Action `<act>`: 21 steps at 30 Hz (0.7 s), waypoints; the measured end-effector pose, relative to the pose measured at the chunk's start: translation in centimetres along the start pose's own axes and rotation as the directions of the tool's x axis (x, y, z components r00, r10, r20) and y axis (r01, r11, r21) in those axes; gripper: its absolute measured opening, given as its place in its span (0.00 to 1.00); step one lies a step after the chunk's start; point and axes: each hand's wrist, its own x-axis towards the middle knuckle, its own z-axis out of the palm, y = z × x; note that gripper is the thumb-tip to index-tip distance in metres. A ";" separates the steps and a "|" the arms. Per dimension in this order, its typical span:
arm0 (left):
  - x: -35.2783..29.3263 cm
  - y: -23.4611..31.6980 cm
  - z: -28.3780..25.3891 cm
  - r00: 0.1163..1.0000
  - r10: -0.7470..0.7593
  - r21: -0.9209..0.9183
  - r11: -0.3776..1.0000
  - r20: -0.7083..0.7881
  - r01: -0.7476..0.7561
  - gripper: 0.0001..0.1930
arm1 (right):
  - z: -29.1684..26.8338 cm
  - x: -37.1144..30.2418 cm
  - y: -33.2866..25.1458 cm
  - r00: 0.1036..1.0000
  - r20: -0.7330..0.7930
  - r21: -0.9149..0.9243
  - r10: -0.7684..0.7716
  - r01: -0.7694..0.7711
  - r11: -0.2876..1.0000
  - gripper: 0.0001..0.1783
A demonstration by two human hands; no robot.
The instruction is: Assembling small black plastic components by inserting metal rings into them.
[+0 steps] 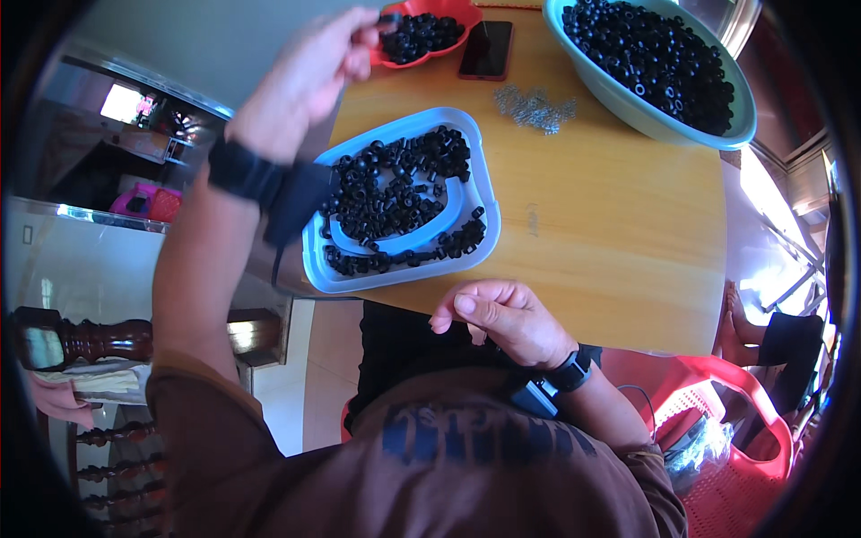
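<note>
My left hand [327, 67] reaches to the far left, slightly blurred, its fingers closed on a small black part [390, 21] above the red bowl [468, 16]. More black parts [421, 38] lie in that bowl. Close to the table's front edge, my right hand [516, 323] is curled, thumb against fingers; whatever it may hold is hidden. Between the hands, a translucent bluish plastic tray [489, 193] carries many small black ring-like and cylindrical parts [386, 193]. A curved bluish strip [421, 235] divides them. A black band circles my left wrist.
A large pale-green basin [610, 99] full of black rings stands at the far right. Small silvery metal pieces [535, 109] are heaped beside it, near a dark phone [486, 49]. A red plastic chair [762, 439] is at the right, with another person's bare feet [740, 327] beyond.
</note>
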 end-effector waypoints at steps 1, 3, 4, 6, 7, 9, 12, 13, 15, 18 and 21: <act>3.4 0.1 -2.1 0.999 0.032 -0.025 0.999 -0.016 -0.033 0.09 | 0.2 0.2 0.0 1.000 0.015 0.003 0.013 -0.013 1.000 0.17; 5.8 -0.1 -2.6 0.998 0.049 -0.057 0.997 -0.031 -0.050 0.11 | 0.0 0.1 0.1 0.999 0.040 -0.005 -0.006 0.006 1.000 0.16; 6.4 0.3 -1.4 0.995 0.002 -0.052 0.999 -0.104 -0.008 0.08 | -0.1 0.1 0.2 0.999 0.039 0.001 0.006 -0.006 1.000 0.16; 6.9 -0.1 -1.1 0.990 -0.046 0.075 0.996 -0.136 0.056 0.08 | -0.4 0.3 0.6 0.998 0.068 0.074 -0.014 0.009 0.997 0.13; 6.3 -0.6 -1.5 0.988 -0.054 0.075 0.995 -0.142 0.065 0.08 | -0.3 0.3 0.8 0.997 0.071 0.080 -0.007 0.001 0.997 0.13; 3.8 -2.1 -0.3 0.990 0.075 0.525 0.841 0.122 -0.128 0.17 | -0.5 0.2 1.1 0.999 0.023 0.162 -0.046 0.041 0.986 0.13; -1.0 -3.9 1.6 0.905 0.226 0.668 0.615 0.361 -0.420 0.08 | -0.4 0.6 0.9 0.996 -0.079 0.312 -0.051 0.074 0.947 0.22; -2.4 -4.8 2.2 0.832 0.280 0.689 0.467 0.478 -0.553 0.08 | -0.6 0.8 1.0 0.995 -0.086 0.316 -0.041 0.066 0.946 0.22; -4.6 -5.4 2.9 0.592 0.373 0.610 0.084 0.714 -0.788 0.09 | -0.8 1.0 0.8 0.998 -0.057 0.258 -0.037 0.050 0.965 0.30; -5.3 -7.2 3.8 0.563 0.310 0.568 0.082 0.766 -0.819 0.13 | -0.4 1.3 0.5 0.997 -0.066 0.238 -0.027 0.042 0.970 0.34; -4.8 -8.5 3.9 0.568 0.365 0.584 0.075 0.738 -0.808 0.16 | -0.1 1.1 0.2 0.997 -0.083 0.238 -0.003 0.023 0.971 0.37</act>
